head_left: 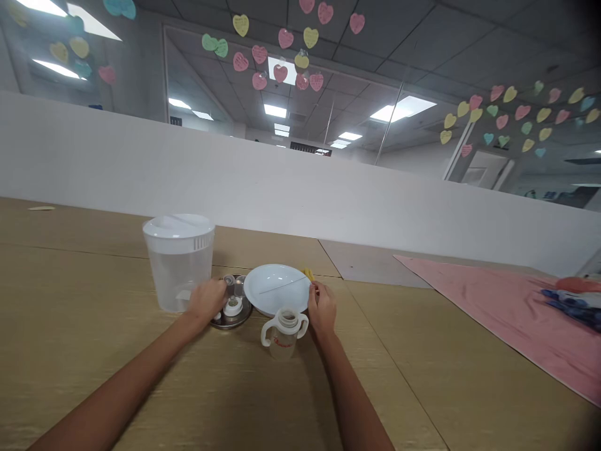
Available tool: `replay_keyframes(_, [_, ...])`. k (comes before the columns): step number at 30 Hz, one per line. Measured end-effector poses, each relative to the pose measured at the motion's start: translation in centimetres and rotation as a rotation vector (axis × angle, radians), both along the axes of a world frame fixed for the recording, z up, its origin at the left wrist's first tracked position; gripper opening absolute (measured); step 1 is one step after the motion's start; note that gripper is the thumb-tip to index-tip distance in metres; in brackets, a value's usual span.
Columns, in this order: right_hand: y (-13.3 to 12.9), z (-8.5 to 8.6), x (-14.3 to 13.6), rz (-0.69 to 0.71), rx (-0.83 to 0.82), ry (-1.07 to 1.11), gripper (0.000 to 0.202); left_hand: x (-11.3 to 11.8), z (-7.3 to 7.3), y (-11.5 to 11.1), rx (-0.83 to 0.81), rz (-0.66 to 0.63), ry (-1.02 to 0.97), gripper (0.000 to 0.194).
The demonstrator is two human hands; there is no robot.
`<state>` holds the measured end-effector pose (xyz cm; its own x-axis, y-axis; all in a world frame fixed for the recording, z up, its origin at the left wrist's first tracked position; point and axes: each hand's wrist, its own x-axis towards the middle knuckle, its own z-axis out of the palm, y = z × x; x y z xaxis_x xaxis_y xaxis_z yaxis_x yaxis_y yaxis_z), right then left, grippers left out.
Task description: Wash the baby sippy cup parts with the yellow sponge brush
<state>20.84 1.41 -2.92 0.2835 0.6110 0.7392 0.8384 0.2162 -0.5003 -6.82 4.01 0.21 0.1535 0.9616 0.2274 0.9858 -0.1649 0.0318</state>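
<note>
My left hand (pixel 206 302) is closed at the left edge of a round metal tray (pixel 231 323), between it and a lidded clear bucket (pixel 177 275). On the tray lie small clear parts and a white bottle collar (pixel 233 305). A white shallow bowl (pixel 277 275) sits against the tray's right side. A thin rod (pixel 282 285) crosses it toward a small yellow piece (pixel 308 274) behind the rim. My right hand (pixel 322 307) pinches the bowl's right rim, its fingertips partly hidden. In front, an open two-handled baby bottle (pixel 283 341) with red lettering stands upright.
A pink cloth (pixel 498 313) covers the table's right side, with a blue and red bundle (pixel 573 297) at its far edge. Behind the wooden table (pixel 188 401) runs a white low wall (pixel 282 188) below glass with heart-shaped notes.
</note>
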Motion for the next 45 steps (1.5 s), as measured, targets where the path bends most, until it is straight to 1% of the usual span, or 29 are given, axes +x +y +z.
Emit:
replay_keyframes(2, [-0.1, 0.1, 0.0, -0.02, 0.022, 0.005, 0.038, 0.0, 0.8, -0.4, 0.135, -0.03, -0.028, 0.03])
replay_keyframes(4, [-0.2, 0.2, 0.0, -0.049, 0.049, 0.011, 0.037, 0.2, 1.3, -0.8, 0.369, -0.111, -0.13, 0.031])
replay_keyframes(6, [-0.3, 0.3, 0.1, -0.071, 0.067, 0.019, 0.036, 0.7, 1.5, -1.2, 0.579, -0.247, -0.288, 0.03])
replay_keyframes(7, [-0.4, 0.3, 0.1, -0.077, 0.069, 0.022, 0.036, 1.0, 1.5, -1.4, 0.625, -0.319, -0.368, 0.03])
replay_keyframes(8, [-0.4, 0.3, 0.1, -0.082, 0.065, 0.023, 0.036, 1.4, 1.5, -1.6, 0.633, -0.388, -0.44, 0.031])
replay_keyframes(10, [-0.5, 0.3, 0.1, -0.087, 0.051, 0.023, 0.035, 2.2, 1.3, -2.0, 0.568, -0.488, -0.558, 0.031])
replay_keyframes(13, [-0.6, 0.4, 0.0, -0.085, 0.033, 0.023, 0.035, 3.3, 0.9, -2.6, 0.391, -0.57, -0.656, 0.033])
replay_keyframes(16, [-0.7, 0.5, -0.2, -0.071, 0.005, 0.022, 0.036, 3.9, 0.4, -3.2, 0.259, -0.63, -0.68, 0.033])
replay_keyframes(19, [-0.9, 0.7, -0.3, -0.074, -0.02, 0.021, 0.039, 4.3, -0.4, -3.5, 0.2, -0.651, -0.655, 0.033])
replay_keyframes(21, [-1.1, 1.1, -0.2, -0.072, -0.052, 0.003, 0.038, 4.5, -1.0, -3.5, 0.199, -0.656, -0.634, 0.033])
replay_keyframes(23, [-1.2, 1.8, -0.2, -0.044, -0.123, -0.059, 0.034, 4.7, -1.7, -3.5, 0.226, -0.654, -0.624, 0.033])
replay_keyframes(27, [-0.7, 4.5, -1.4, 0.02, -0.368, -0.34, 0.029, 5.1, -3.0, -3.5, 0.293, -0.644, -0.629, 0.032])
replay_keyframes(29, [0.3, 5.7, -2.5, 0.007, -0.483, -0.451, 0.03, 5.2, -3.4, -3.5, 0.292, -0.645, -0.653, 0.033])
replay_keyframes(30, [1.0, 6.1, -3.1, 0.004, -0.539, -0.473, 0.03, 5.3, -3.5, -3.5, 0.289, -0.644, -0.669, 0.034])
replay_keyframes(32, [2.6, 6.4, -4.1, 0.017, -0.596, -0.468, 0.027, 5.3, -3.6, -3.5, 0.295, -0.641, -0.702, 0.034])
replay_keyframes(34, [4.2, 6.1, -4.7, 0.03, -0.641, -0.437, 0.021, 5.4, -3.7, -3.5, 0.315, -0.643, -0.731, 0.034])
replay_keyframes(37, [5.9, 5.5, -4.9, 0.041, -0.663, -0.372, 0.013, 5.6, -3.7, -3.4, 0.334, -0.655, -0.786, 0.032])
replay_keyframes(40, [6.8, 5.4, -4.6, 0.08, -0.622, -0.29, 0.014, 5.9, -3.5, -3.4, 0.35, -0.645, -0.883, 0.026])
replay_keyframes(43, [7.4, 6.2, -4.5, 0.134, -0.551, -0.189, 0.015, 6.1, -3.0, -3.6, 0.337, -0.609, -1.004, 0.019])
replay_keyframes(45, [7.7, 7.4, -4.5, 0.174, -0.488, -0.113, 0.015, 6.3, -2.7, -3.7, 0.311, -0.59, -1.064, 0.018])
